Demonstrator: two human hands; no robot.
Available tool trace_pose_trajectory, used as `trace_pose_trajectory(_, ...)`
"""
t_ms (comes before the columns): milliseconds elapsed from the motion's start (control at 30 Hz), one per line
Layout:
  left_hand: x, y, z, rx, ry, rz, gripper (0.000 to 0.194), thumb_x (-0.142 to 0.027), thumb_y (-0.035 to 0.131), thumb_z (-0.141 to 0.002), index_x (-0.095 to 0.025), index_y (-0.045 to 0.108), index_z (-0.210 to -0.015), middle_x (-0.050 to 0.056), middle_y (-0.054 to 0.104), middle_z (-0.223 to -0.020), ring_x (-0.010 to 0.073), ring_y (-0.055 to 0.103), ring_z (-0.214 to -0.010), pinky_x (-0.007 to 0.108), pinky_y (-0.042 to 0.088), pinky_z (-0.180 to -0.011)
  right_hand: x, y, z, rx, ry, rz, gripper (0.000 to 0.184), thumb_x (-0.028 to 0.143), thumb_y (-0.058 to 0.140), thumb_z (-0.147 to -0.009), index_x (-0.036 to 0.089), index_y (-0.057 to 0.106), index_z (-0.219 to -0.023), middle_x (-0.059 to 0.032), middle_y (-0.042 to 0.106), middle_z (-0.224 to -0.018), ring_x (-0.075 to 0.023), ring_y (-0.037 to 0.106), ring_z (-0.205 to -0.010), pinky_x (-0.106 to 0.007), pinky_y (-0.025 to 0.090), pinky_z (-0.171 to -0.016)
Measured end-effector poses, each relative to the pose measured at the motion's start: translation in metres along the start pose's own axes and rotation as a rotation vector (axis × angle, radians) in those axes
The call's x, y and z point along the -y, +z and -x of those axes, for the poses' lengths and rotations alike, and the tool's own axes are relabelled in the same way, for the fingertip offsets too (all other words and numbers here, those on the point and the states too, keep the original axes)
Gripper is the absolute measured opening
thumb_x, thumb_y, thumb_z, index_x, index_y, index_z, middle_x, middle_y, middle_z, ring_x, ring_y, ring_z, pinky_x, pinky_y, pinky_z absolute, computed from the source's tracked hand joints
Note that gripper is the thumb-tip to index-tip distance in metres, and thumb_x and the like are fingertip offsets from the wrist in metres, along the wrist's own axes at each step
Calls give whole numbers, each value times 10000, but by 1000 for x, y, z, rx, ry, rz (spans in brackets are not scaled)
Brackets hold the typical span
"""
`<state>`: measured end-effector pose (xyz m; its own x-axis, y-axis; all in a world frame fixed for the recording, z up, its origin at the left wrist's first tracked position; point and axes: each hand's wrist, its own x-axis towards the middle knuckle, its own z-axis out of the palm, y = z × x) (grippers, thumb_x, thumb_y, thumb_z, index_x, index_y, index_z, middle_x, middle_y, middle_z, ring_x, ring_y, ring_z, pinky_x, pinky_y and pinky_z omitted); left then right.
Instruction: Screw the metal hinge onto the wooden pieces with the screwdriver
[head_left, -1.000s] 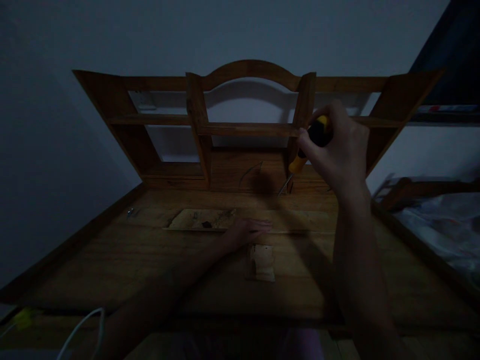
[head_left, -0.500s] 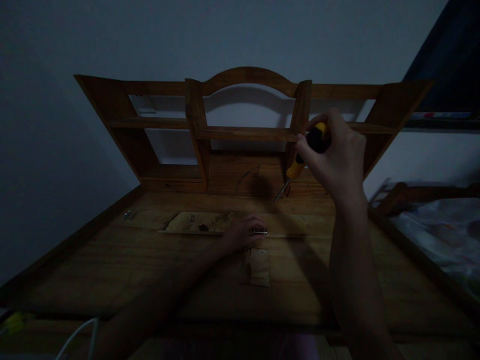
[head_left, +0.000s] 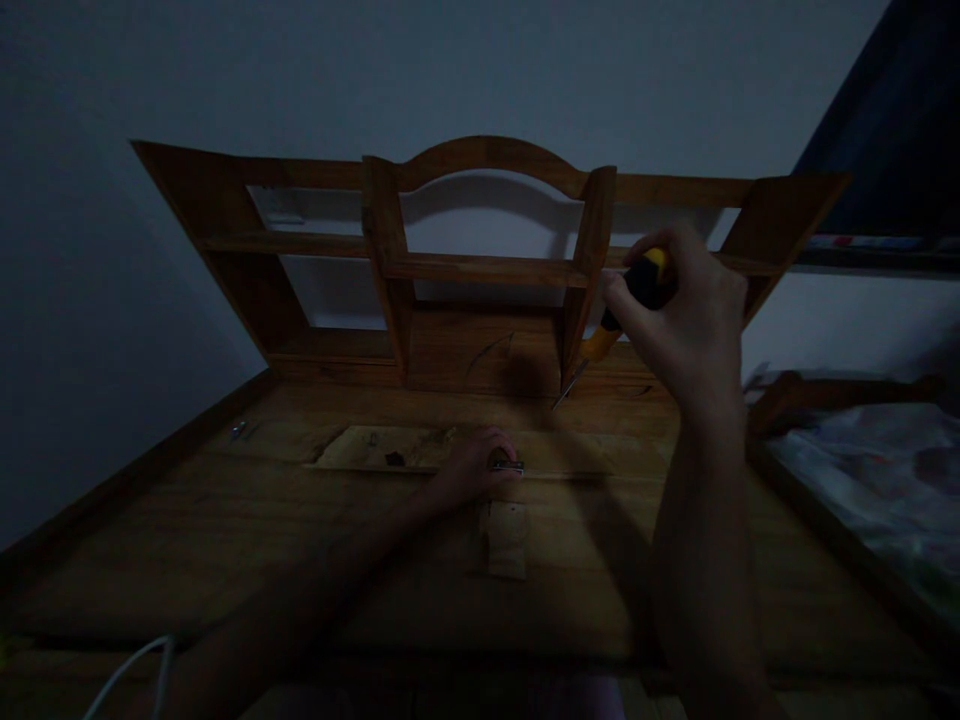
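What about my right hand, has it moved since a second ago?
Yes. Your right hand, holding the screwdriver, has shifted slightly right in view: its thumb overlapped the right shelf divider earlier and now shows just right of it.

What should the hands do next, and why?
Perhaps the right hand could bring the screwdriver toward the metal piece: the left hand seems to be holding that, while the screwdriver's tip is still apart from it.

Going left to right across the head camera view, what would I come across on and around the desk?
White cable, small shiny item on the desk, left hand pinching a metal piece, right hand holding a yellow and black screwdriver, pale crumpled sheeting.
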<state>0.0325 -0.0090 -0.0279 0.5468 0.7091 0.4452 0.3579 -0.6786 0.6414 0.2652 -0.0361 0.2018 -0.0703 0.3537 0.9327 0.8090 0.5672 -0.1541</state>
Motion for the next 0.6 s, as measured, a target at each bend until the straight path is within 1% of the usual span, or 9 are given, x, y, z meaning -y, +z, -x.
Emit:
trace_pose_trajectory(333, 2, 2, 2, -16, -3, 6, 190, -288, 755, -830, -190, 633, -938, 45, 629, -1013, 193, 600, -965, 311, 473, -850, 1, -1, 1, 20, 6, 23, 144, 291, 582, -875, 275, 603, -1017, -33, 652, -870, -243, 630, -811, -386, 443, -752)
trace_pose_trajectory(467, 0, 2, 4, -11, -1, 30, 175, -282, 738, -851, -190, 627, -950, 52, 631, -1033, 196, 600, -994, 325, 475, -890, 5, -1, -1, 19, 19, 9, 155, 278, 601, -861, 273, 605, -1016, -33, 658, -878, -241, 632, -799, -384, 443, -745)
trace_pose_trajectory(533, -3, 2, 4, -6, -5, 37, 251, -323, 776, -818, -192, 633, -978, 66, 632, -1068, 215, 600, -1028, 348, 477, -920, 7, -1, -1, 27, 23, 7, 150, 279, 601, -860, 279, 609, -1010, -33, 662, -877, -244, 633, -798, -386, 447, -737)
trace_pose_trajectory(600, -6, 0, 3, -26, 4, 53, 389, -366, 826, -762, -207, 636, -1061, 79, 623, -1149, 238, 589, -1099, 374, 471, -967, 9, -2, -1, 37, 23, 4, 140, 279, 601, -860, 285, 614, -1000, -32, 666, -873, -246, 636, -804, -388, 452, -735)
